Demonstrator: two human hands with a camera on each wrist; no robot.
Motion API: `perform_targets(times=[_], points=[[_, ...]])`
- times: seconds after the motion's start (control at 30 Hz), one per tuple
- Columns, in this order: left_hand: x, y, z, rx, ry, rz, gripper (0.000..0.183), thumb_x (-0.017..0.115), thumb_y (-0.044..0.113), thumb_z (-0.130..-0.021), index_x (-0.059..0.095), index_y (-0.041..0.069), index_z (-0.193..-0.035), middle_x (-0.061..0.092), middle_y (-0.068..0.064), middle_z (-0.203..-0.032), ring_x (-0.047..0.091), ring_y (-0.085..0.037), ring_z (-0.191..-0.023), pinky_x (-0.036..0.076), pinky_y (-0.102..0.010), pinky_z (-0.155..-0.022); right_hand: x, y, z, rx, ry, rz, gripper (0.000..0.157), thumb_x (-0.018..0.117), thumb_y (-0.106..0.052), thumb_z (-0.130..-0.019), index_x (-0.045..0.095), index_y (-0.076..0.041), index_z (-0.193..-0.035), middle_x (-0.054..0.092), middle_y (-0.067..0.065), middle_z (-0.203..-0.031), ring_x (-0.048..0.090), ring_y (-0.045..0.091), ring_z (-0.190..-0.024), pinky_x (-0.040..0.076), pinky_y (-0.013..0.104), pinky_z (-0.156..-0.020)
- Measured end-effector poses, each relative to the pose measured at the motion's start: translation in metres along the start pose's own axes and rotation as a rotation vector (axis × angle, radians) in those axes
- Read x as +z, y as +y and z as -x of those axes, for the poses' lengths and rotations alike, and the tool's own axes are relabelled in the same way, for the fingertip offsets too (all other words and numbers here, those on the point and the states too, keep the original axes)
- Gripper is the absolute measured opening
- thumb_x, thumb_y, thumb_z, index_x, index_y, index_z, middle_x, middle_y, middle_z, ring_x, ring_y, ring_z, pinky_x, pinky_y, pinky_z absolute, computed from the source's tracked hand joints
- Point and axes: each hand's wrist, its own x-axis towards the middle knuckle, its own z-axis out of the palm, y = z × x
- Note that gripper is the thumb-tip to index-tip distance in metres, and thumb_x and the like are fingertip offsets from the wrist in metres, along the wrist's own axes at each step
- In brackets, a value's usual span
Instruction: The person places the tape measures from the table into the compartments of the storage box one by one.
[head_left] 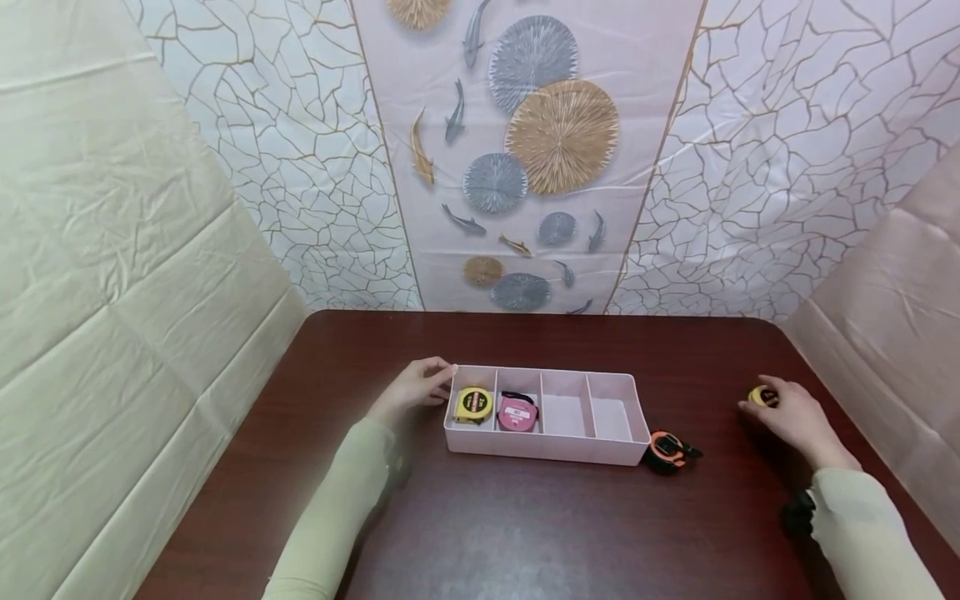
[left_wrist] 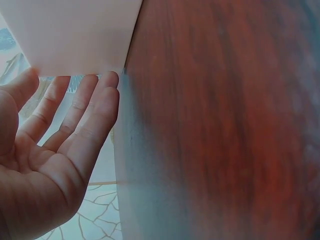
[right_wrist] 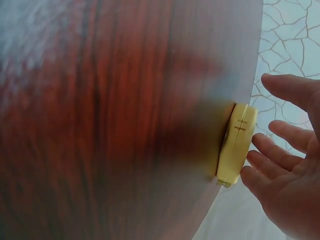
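Observation:
A pale pink divided box stands mid-table. In its leftmost compartment lies a yellow tape measure, and beside that, one compartment over, a pink tape measure. My left hand touches the box's left end with its fingertips, fingers loosely extended; the left wrist view shows the fingertips right at the wall's edge. Far to the right, my right hand is at a second yellow tape measure lying on the table. Its fingers are at that case's side, while the thumb stands apart from it.
An orange and black tape measure with a black strap lies by the box's front right corner. The two right compartments hold no tape measure. The dark wooden table meets a patterned backdrop behind and fabric walls at both sides.

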Motion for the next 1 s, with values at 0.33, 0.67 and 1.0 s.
perform_targets(times=[0.33, 0.67, 1.0], points=[[0.001, 0.001, 0.002, -0.004, 0.003, 0.0, 0.032, 0.06, 0.035, -0.103, 0.063, 0.006, -0.116, 0.066, -0.015, -0.115, 0.071, -0.027, -0.094, 0.061, -0.04, -0.085, -0.001, 0.01, 0.003, 0.051, 0.015, 0.005, 0.069, 0.064, -0.028, -0.098, 0.036, 0.024, -0.134, 0.034, 0.05, -0.126, 0.035, 0.063, -0.116, 0.035, 0.073, -0.091], [0.001, -0.001, 0.0, -0.012, -0.012, 0.007, 0.035, 0.061, 0.037, -0.101, 0.063, 0.006, -0.117, 0.066, -0.016, -0.114, 0.071, -0.027, -0.094, 0.061, -0.039, -0.085, -0.004, 0.021, 0.005, 0.099, -0.05, -0.011, 0.081, 0.063, -0.032, -0.097, 0.028, 0.03, -0.136, 0.031, 0.055, -0.127, 0.036, 0.065, -0.114, 0.036, 0.072, -0.092], [-0.001, 0.002, 0.001, -0.013, 0.0, 0.002, 0.034, 0.062, 0.036, -0.101, 0.063, 0.006, -0.116, 0.065, -0.015, -0.117, 0.07, -0.027, -0.094, 0.061, -0.039, -0.084, -0.004, 0.032, 0.004, 0.121, -0.057, -0.052, 0.087, 0.061, -0.036, -0.097, 0.022, 0.029, -0.139, 0.027, 0.055, -0.132, 0.033, 0.066, -0.118, 0.035, 0.072, -0.094]])
